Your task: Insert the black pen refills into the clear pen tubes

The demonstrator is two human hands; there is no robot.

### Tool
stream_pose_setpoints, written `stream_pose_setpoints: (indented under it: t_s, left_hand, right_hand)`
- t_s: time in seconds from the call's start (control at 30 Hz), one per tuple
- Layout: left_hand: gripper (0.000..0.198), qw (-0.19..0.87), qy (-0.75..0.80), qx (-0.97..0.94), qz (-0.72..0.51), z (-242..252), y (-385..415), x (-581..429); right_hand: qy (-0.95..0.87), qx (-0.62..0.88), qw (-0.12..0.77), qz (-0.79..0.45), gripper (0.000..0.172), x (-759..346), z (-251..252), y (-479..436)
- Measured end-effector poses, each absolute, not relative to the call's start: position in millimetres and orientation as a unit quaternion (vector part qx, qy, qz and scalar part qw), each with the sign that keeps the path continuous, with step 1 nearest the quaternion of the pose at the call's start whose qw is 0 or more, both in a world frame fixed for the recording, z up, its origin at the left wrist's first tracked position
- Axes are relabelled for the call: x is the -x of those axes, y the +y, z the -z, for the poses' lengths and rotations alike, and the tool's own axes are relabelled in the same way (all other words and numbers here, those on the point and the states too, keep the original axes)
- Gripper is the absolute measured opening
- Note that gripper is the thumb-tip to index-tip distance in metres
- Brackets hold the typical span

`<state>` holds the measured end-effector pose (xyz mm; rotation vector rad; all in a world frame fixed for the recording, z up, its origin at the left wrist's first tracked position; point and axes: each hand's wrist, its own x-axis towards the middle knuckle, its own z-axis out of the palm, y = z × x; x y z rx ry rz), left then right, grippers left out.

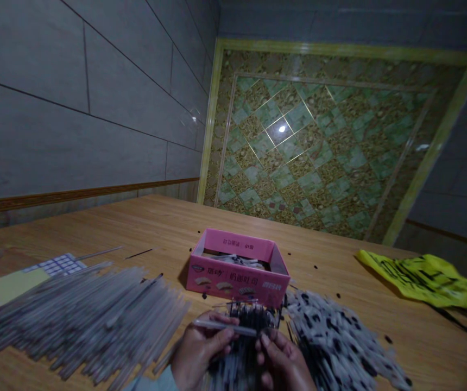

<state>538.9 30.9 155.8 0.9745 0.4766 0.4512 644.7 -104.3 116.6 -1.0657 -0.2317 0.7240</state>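
Note:
My left hand is closed around a short, clear plastic tube, which lies nearly level across the fingers. At the tube's right end, the fingertips of my right hand are pinched together; whatever they grip there is dark and too small to make out. Beneath both hands spreads a bundle of thin dark sticks. Just beyond them stands an open pink cardboard box with whitish pieces inside. A pile of whitish tubes with black ends lies beside my right hand.
Left of my hands, long clear tubes form a wide heap on the wooden table. Behind it lie a checked cloth and a pale green sheet. A yellow bag rests at the right. Small black bits are scattered about.

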Motion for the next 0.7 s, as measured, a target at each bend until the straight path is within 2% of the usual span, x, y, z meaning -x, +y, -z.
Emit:
stream_pose_setpoints:
  t_s: [0.23,0.47,0.7]
  left_hand:
    - [0.026,0.868,0.251,-0.365,-0.225,-143,37,-545]
    - [0.011,0.874,0.259,-0.333,-0.241,-134,46,-551]
    - [0.01,0.873,0.263,-0.328,-0.248,-135,48,-552]
  right_hand:
    - [-0.125,0.461,0.842,-0.252,0.04,-642,-129,-103]
    - [-0.056,0.413,0.893,-0.168,0.044,-642,-142,-112]
    - [-0.053,0.391,0.911,-0.123,0.04,-650,-147,-119]
